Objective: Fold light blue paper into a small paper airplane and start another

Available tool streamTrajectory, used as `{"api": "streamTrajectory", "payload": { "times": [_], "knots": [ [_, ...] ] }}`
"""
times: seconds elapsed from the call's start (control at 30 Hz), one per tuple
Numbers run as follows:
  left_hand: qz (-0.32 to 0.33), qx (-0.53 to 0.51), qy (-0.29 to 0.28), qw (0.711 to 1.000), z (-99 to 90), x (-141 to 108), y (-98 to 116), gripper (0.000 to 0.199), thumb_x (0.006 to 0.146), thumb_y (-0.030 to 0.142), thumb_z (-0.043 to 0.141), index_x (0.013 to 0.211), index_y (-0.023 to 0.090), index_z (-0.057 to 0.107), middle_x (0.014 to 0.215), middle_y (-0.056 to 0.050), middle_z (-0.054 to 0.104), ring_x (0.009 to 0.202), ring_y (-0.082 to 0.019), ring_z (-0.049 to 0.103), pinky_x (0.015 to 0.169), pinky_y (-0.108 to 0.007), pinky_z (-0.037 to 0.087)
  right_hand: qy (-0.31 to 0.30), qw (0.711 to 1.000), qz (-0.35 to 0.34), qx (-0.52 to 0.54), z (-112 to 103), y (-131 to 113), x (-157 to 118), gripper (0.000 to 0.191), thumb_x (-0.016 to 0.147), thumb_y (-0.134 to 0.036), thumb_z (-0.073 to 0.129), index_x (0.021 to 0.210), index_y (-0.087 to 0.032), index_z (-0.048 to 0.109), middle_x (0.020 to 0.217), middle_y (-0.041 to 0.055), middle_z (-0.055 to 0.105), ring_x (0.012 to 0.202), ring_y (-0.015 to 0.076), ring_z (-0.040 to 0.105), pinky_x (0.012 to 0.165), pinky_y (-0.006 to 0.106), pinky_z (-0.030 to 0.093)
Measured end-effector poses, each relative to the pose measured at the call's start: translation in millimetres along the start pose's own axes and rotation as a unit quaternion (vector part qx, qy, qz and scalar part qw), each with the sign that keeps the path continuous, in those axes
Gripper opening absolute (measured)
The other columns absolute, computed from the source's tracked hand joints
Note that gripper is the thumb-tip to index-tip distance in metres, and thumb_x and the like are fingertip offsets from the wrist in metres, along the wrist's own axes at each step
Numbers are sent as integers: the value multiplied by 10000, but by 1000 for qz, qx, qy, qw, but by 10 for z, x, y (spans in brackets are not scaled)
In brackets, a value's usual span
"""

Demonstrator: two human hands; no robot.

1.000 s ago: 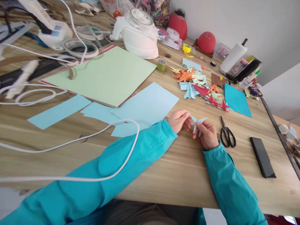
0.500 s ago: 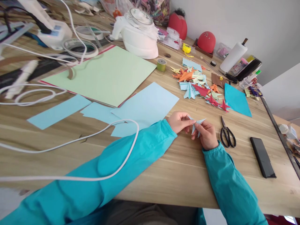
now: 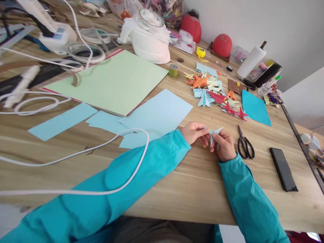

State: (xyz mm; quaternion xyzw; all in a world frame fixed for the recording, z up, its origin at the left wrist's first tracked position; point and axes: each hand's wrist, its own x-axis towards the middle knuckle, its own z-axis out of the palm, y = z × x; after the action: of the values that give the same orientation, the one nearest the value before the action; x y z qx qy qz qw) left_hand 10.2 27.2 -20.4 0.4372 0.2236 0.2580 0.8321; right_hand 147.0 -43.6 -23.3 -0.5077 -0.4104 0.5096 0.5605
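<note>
Wooden table (image 3: pixel 197 192): folded shapes (image 3: pixel 204 98) lie farther off, scissors (image 3: pixel 242 137) toward the right.
Left hand (image 3: pixel 193 132): pinching the left point of your blue paper figure (image 3: pixel 219 130).
Right hand (image 3: pixel 226 145): gripping its opposite side.
Figure's place: between your hands.
Change: your left thumb backs off, baring the figure's middle; fine shaping seems underway.

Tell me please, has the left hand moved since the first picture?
Yes, slightly: the left hand now has its fingertips a little nearer to the scissors, which lie in the same place.
</note>
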Motion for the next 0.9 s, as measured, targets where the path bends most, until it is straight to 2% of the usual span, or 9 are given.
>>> {"api": "streamTrajectory", "payload": {
  "times": [0.23,0.37,0.67,0.77,0.9],
  "knots": [
    [34,-26,85,995,-28,4,60,134,698,127,676,639,80,566,531,-3,605,404,-99,566,409,-216,483,42,999,9,19,25,-1,6,178,661,-314,686,630,-163,596,404,-32,587,278,90,476,275,180,386],
    [55,-17,88,994,-17,2,57,129,727,148,649,659,88,558,545,2,597,414,-101,568,418,-223,488,41,999,7,16,25,5,9,174,669,-311,679,632,-163,595,410,-28,594,282,92,485,279,180,395],
    [51,16,99,994,21,3,42,205,819,220,562,655,104,519,563,11,560,420,-91,555,425,-230,487,50,999,13,17,42,-9,4,183,659,-313,691,618,-163,595,407,-26,597,277,94,488,273,175,384],
    [45,24,99,994,22,-1,48,213,779,266,624,669,104,539,560,10,572,418,-87,546,419,-223,479,42,999,13,19,31,-2,3,178,666,-312,689,628,-162,601,410,-25,600,280,97,494,280,178,392],
    [34,79,82,993,20,-9,58,199,711,219,692,638,101,551,508,25,559,387,-75,525,392,-192,444,18,1000,15,2,11,9,1,172,685,-318,680,669,-160,615,435,-20,615,298,99,509,296,181,401]
  ]
}}
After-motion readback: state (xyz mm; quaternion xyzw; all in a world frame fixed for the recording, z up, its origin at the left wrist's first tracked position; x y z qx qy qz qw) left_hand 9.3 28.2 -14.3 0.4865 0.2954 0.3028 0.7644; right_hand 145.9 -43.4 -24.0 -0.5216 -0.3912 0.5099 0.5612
